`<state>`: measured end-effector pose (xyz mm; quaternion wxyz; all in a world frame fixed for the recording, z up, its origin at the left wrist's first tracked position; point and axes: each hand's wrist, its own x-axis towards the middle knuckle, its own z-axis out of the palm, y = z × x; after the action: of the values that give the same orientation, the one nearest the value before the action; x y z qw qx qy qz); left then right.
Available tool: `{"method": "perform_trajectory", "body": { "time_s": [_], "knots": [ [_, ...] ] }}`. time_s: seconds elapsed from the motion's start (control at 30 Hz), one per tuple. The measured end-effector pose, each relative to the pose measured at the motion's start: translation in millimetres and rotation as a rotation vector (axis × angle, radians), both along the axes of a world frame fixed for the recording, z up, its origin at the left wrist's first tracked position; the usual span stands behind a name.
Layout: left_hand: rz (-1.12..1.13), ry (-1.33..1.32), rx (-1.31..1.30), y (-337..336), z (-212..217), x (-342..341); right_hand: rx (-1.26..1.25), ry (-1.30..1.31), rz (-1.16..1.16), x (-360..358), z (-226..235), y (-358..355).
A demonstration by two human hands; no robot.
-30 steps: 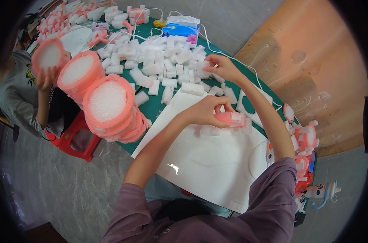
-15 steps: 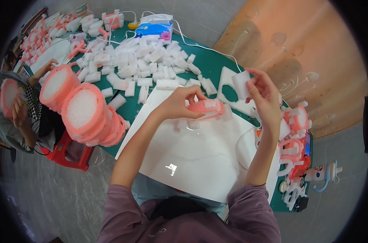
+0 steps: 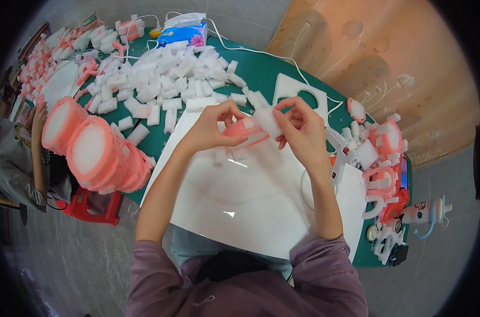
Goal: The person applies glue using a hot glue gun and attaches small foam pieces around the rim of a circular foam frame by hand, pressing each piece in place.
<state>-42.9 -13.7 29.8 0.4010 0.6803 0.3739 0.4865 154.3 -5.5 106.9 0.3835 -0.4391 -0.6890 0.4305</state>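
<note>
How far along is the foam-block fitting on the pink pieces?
Done: finished-looking pink-and-white foam pieces piled at the right table edge. In hand: left hand holds a pink curved foam piece while right hand presses a white foam block onto it. Left: a large heap of loose white foam blocks behind.

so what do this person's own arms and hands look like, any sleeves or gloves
Both hands are bare: no gloves, rings or watch show on the left hand or the right hand. The forearms are bare too. Loose mauve-purple sleeves are pushed up to about the elbows, soft knit fabric with wrinkled cuffs. The same purple top covers the shoulders, with small pale lettering near the collar.
</note>
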Motion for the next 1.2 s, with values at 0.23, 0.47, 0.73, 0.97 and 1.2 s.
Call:
{"method": "perform_trajectory", "body": {
  "time_s": [0.23, 0.47, 0.73, 0.97, 1.2],
  "knots": [
    [0.024, 0.007, -0.019, 1.3, 0.2, -1.5, 0.079, -0.138, -0.017, -4.3, -3.0, -1.2],
    [0.058, -0.022, -0.011, 0.0, 2.4, 0.9, 0.298, -0.261, -0.027, -4.8, -11.1, -1.3],
    [0.06, -0.008, -0.028, -0.3, 2.5, -0.8, 0.511, -0.187, -0.011, -10.0, -16.5, -3.0],
    [0.049, 0.005, -0.041, 0.1, 3.6, -2.8, 0.572, -0.125, 0.056, -9.0, -23.3, 6.0],
    [0.084, -0.046, -0.005, 0.7, -0.5, -2.0, 0.512, -0.148, 0.071, -9.9, -21.2, 3.9]
  ]
}}
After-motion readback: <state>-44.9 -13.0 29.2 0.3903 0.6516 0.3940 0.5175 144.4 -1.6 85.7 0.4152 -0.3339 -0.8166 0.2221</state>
